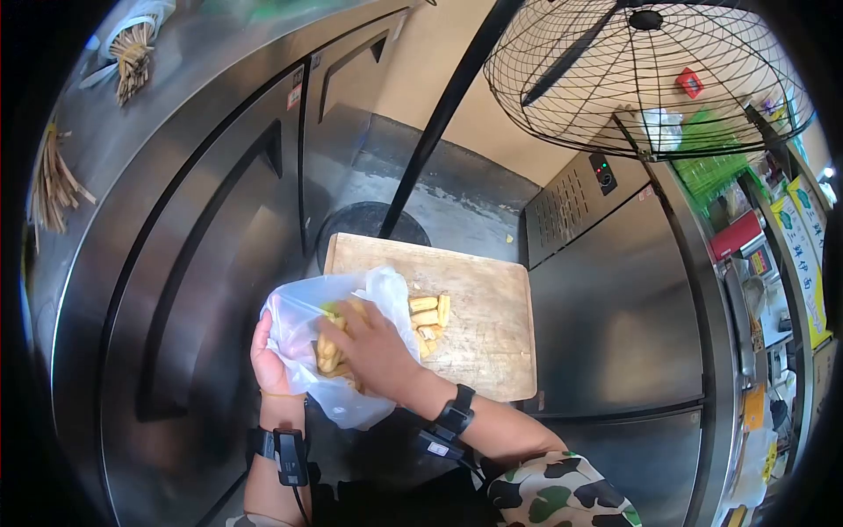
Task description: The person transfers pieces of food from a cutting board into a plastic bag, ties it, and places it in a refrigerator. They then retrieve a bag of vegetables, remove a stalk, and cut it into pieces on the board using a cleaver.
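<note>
My left hand [268,356] grips the left side of a translucent white plastic bag [303,299], its fingers partly hidden behind the plastic. Through the bag's open mouth reaches my right hand [379,350], its fingers curled over yellow, stubby food pieces [327,353] inside. The bag overlaps the near left part of a wooden cutting board [487,329]. Several similar short yellow pieces [426,318] lie on the board, just right of the bag.
Stainless steel cabinets [219,290] rise on the left and a steel fridge unit [623,307] on the right. A caged fan [645,79] on a black pole [439,123] stands beyond the board. Bundles of sticks [132,61] lie upper left; crowded shelves [760,263] line the right.
</note>
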A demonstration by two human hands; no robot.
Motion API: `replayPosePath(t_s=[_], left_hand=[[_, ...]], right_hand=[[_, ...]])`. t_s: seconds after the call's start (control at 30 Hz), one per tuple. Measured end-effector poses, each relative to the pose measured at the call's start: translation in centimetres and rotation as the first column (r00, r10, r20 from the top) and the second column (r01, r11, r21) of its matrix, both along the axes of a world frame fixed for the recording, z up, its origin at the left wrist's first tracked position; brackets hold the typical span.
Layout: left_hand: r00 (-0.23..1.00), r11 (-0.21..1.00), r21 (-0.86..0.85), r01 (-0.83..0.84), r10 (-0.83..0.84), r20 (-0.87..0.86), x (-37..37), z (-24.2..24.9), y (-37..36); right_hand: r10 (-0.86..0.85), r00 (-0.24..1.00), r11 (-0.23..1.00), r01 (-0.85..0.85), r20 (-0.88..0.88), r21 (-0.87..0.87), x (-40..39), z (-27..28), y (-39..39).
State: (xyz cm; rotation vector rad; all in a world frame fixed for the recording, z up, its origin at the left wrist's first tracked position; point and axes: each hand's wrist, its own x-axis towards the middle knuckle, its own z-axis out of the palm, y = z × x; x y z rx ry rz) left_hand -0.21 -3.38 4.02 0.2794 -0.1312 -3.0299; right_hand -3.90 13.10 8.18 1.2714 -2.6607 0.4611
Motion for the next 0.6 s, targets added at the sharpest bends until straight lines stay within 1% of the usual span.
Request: replayPosePath(t_s=[0.03,0.1,0.17,0.2,0.23,0.27,0.33,0.37,0.43,0.47,0.5,0.6], left_hand=[[1.000,1.000,0.000,-0.003,0.003,-0.004,-0.2,-0.6,0.0],[1.000,1.000,-0.017,-0.002,0.002,-0.012,-0.2,-1.5,0.0],[1.000,1.000,0.011,-0.003,0.003,-0.030,-0.4,-1.8,-0.1],[0.999,1.000,0.025,0.002,-0.001,-0.038,-0.6,-1.8,0.1],[1.000,1.000,-0.015,-0.007,0.008,0.024,-0.5,-1.1,0.3],[1.000,1.000,-0.014,-0.001,0.002,0.013,-0.5,-1.0,0.3],[1.000,1.000,-0.018,0.010,-0.010,-0.009,-0.2,-1.0,0.1],[1.000,1.000,-0.031,0.005,-0.005,0.024,-0.2,-0.7,0.2],[0.998,0.999,-0.054,-0.006,0.010,0.063,-0.4,-1.4,-0.1],[0.996,0.998,-0.060,-0.016,0.021,0.086,-0.5,-1.8,-0.1],[0.998,0.999,-0.054,-0.004,0.007,0.064,-0.6,-1.6,-0.1],[1.000,0.999,-0.041,0.026,-0.027,-0.003,-0.6,-1.5,0.0]], right_hand=[[-0.025,0.999,1.000,0.025,0.037,0.017,0.2,0.1,0.4],[-0.016,0.980,0.998,0.028,0.196,-0.060,0.3,0.8,1.2],[0.059,0.908,0.968,0.049,0.415,-0.244,0.1,3.8,3.2],[0.012,0.896,0.956,0.120,0.443,-0.268,-0.5,3.9,4.7],[-0.034,0.882,0.937,0.192,0.470,-0.293,-1.5,3.4,6.5],[-0.076,0.865,0.911,0.262,0.496,-0.317,-2.6,2.8,8.1],[-0.288,0.853,0.932,0.354,0.435,-0.075,-4.9,0.4,11.3],[-0.385,0.839,0.915,0.400,0.385,0.044,-5.7,-0.7,12.3],[-0.352,0.820,0.933,0.269,0.451,0.241,-6.0,-2.2,12.8],[-0.340,0.806,0.923,0.187,0.485,0.337,-6.2,-3.0,13.2],[-0.380,0.791,0.887,0.166,0.480,0.430,-6.2,-2.3,12.5],[-0.248,0.901,0.909,0.089,0.356,0.408,-7.0,-3.6,11.8]])
